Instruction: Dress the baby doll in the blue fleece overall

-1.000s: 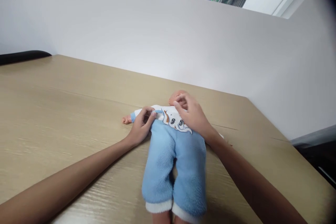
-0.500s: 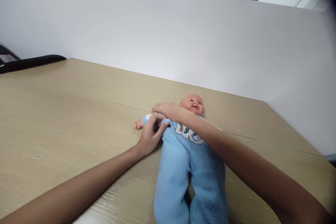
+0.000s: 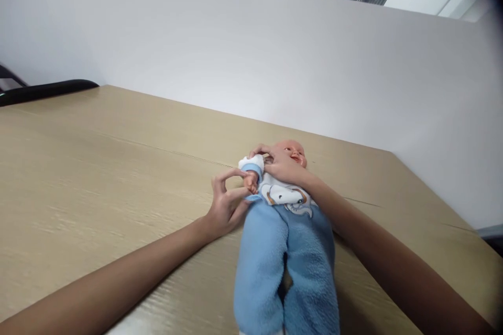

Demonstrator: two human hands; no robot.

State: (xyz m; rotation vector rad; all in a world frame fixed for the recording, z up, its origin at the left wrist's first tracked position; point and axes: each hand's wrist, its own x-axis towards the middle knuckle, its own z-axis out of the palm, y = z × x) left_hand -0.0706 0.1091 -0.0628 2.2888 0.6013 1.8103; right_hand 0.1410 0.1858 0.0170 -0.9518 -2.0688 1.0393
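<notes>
Wooden table (image 3: 98, 167) carries a doll (image 3: 285, 230) before a white wall (image 3: 236, 52). Left hand (image 3: 226, 204) pinches its wrist; right hand (image 3: 281, 167) grips its sleeve.

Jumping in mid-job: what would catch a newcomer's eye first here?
The baby doll on its back, right of centre on the wooden table, in fluffy blue trousers. The left hand pinches at the doll's raised arm, and the right hand lies over its chest beside the head.
</notes>
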